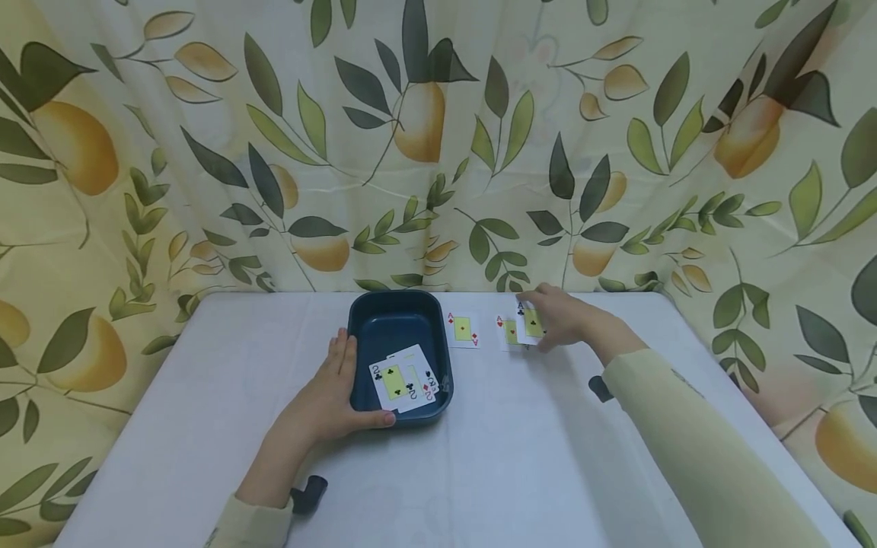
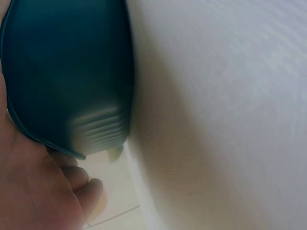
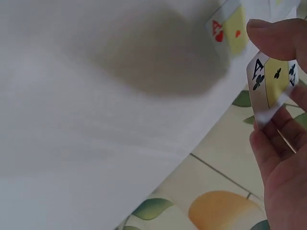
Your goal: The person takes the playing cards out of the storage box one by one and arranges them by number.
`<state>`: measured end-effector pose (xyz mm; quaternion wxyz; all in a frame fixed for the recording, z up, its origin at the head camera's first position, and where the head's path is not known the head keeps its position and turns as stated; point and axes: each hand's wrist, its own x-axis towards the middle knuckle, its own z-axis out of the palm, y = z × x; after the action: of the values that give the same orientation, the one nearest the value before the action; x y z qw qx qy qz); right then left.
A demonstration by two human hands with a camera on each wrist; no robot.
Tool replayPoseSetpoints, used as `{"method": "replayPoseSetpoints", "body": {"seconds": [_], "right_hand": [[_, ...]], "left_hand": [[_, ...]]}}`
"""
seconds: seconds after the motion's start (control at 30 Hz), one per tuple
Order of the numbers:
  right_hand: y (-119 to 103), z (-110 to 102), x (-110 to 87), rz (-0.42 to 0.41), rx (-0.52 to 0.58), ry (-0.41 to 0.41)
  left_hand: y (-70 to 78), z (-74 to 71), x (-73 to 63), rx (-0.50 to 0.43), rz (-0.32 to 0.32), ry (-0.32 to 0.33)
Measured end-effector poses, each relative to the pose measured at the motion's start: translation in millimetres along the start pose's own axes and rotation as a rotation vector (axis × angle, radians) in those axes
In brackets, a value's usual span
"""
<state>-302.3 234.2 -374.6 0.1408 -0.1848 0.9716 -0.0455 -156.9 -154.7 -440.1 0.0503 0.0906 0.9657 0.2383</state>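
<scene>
My left hand (image 1: 329, 399) rests against the left side of a dark blue tray (image 1: 399, 300), fingers stretched along its wall and thumb lying at the near rim. In the left wrist view the tray's ribbed outer wall (image 2: 98, 127) stands beside the fingers. Several overlapping playing cards lie inside, with a two of clubs (image 1: 393, 382) on top. My right hand (image 1: 565, 316) pinches an ace of clubs (image 3: 276, 79) between thumb and fingertips, holding it tilted. Below and left of it an ace of hearts (image 3: 233, 29) lies face up, partly covered in the head view.
An ace of diamonds (image 1: 463, 329) lies face up on the white tablecloth (image 1: 521, 457), just right of the tray. Behind the table's far edge hangs a curtain (image 1: 438, 213) printed with fruit and leaves.
</scene>
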Motion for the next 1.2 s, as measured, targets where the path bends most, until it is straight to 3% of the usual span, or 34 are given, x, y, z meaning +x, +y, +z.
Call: {"method": "replayPoseSetpoints", "body": {"seconds": [0.73, 1.2], "right_hand": [[50, 28, 1.8, 0.123, -0.001, -0.06], [61, 33, 3.8, 0.164, 0.037, -0.105]], "left_hand": [[-1.5, -0.2, 1.5, 0.002, 0.003, -0.004], [-2.2, -0.4, 0.2, -0.005, -0.006, -0.003]]}}
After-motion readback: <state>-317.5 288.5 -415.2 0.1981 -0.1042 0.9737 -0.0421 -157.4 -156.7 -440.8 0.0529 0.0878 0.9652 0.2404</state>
